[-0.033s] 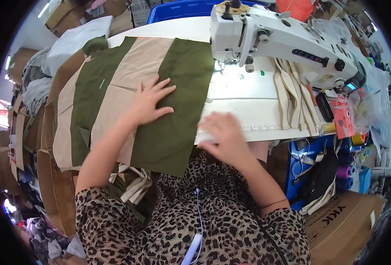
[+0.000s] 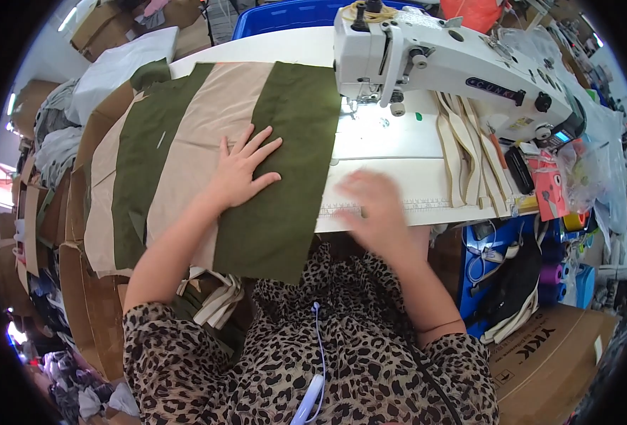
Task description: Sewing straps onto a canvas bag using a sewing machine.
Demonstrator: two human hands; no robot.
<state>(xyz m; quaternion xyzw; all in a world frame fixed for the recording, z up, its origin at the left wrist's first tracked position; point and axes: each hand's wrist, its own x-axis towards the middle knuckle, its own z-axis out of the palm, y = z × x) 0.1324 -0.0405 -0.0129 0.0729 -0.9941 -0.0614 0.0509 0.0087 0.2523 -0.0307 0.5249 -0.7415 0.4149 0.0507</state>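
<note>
Head view shows a large fabric piece of broad olive-green and beige strips (image 2: 183, 159) spread over the left part of a white sewing table (image 2: 391, 170), its lower end hanging past the near edge and its right edge close to the needle area of a white industrial sewing machine (image 2: 462, 67). The left hand (image 2: 246, 168) lies flat on it, fingers spread across a beige strip and the rightmost olive one. The right hand (image 2: 376, 211) is off the fabric, thumb and fingers parted; nothing shows between them, though blur hides detail. With only one palm pressing, the overhanging part could drag the piece toward the lap or turn it askew, and sliding that palm could deepen the creases near the fingers. The loose right edge could also ruck up if knocked by the right hand. Compared with the earlier frame, the right hand has moved rightward, from beside the fabric's edge to over the bare tabletop; the left hand keeps nearly the same spot, and the small flap on the left olive strip stands out less.
</note>
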